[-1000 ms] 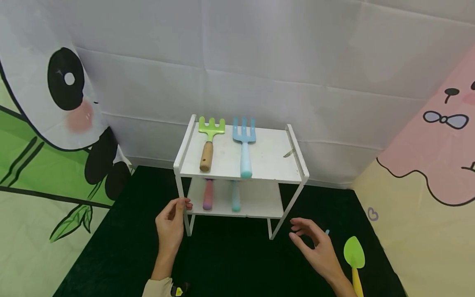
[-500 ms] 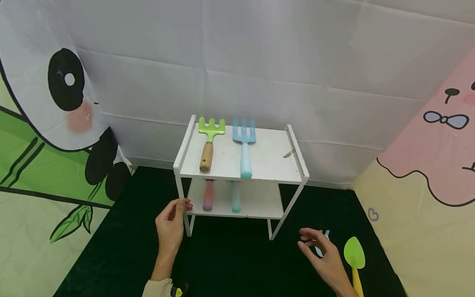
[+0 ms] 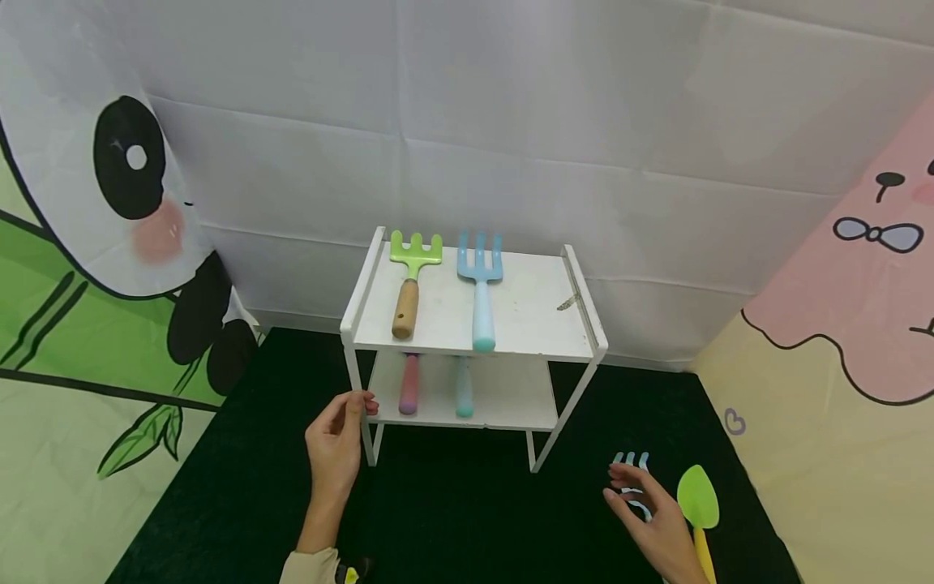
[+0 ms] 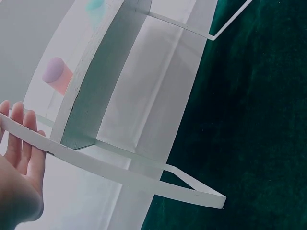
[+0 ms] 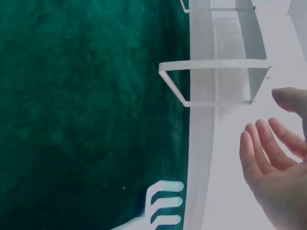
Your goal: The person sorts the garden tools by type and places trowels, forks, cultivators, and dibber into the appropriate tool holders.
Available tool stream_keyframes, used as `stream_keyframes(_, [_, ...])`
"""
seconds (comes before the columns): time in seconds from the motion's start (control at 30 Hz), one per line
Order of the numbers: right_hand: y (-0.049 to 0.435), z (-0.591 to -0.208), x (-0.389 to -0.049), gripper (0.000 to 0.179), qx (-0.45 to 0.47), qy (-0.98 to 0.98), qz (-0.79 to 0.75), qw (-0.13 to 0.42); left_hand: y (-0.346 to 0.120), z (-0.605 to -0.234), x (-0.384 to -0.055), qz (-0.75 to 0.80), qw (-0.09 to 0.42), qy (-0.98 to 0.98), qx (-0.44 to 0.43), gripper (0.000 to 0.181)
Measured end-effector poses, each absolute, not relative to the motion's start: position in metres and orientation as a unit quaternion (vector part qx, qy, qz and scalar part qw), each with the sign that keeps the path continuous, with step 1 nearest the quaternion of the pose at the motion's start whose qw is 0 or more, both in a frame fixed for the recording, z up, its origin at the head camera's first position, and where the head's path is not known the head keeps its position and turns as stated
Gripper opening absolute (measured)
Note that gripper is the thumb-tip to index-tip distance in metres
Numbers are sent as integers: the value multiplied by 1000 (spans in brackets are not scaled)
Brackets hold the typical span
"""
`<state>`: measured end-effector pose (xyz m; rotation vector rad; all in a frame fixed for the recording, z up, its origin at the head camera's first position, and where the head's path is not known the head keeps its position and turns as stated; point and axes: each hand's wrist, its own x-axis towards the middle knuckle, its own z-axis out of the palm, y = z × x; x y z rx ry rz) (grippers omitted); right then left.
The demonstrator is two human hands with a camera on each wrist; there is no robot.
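Note:
My left hand [image 3: 337, 442] grips the left front leg [image 4: 96, 165] of a small white two-tier rack [image 3: 536, 308], its fingers behind the leg in the left wrist view. Above a light blue hand fork [image 5: 170, 186] on the dark green cloth floor, my right hand [image 3: 653, 519] hovers with fingers loosely bent and nothing in them; it hides much of the fork in the head view. On the top shelf lie a green hand rake [image 3: 413, 259] with a wooden handle and a blue hand fork [image 3: 482, 300]. A pink handle [image 3: 410, 385] and a pale blue handle [image 3: 464, 388] show on the lower shelf.
A green trowel [image 3: 698, 495] with a yellow handle lies on the floor, right of my right hand. Behind the rack hangs a white cloth wall [image 3: 496, 122]. Printed cartoon panels [image 3: 817, 324] stand at both sides.
My right hand has moved right and toward me, away from the rack, uncovering the prongs of the light blue fork on the floor. The left hand keeps its place on the leg.

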<state>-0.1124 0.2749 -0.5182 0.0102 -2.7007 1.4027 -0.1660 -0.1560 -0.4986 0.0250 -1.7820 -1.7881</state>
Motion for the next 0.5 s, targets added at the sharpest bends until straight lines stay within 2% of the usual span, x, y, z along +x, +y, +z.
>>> stream_keyframes(0.3, [295, -526, -107, 43, -51, -889, 454, 5, -156, -498, -167, -673, 299, -676, 8, 22])
stream_keyframes(0.5, [307, -531, -106, 42, -62, -890, 450, -20, -157, -500, -167, -672, 301, -676, 15, 22])
